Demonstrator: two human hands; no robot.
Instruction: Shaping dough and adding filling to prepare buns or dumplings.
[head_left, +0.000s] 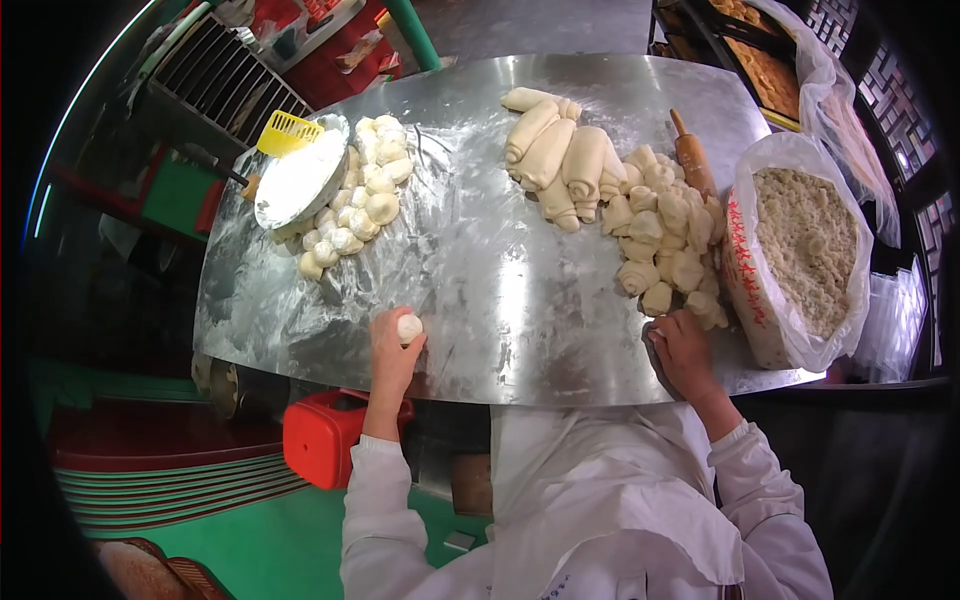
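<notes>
On a steel table (465, 285), my left hand (394, 341) curls around a small round dough ball (410, 328) near the front edge. My right hand (679, 349) rests just below a pile of cut dough pieces (660, 225), its fingers bent; whether it holds anything is hidden. Rolled dough logs (559, 154) lie behind that pile. At the left, several floured dough balls (360, 202) sit beside a metal bowl of flour (304, 176) with a yellow slotted scoop (289, 133) at its rim. A wooden rolling pin (695, 161) lies behind the pile.
An open plastic bag of crumbly filling (806, 251) stands at the table's right edge. A red plastic container (319, 439) is below the front edge at left. Racks with baked goods on trays (765, 79) stand at the back right, and a dark slatted rack (229, 79) at the back left.
</notes>
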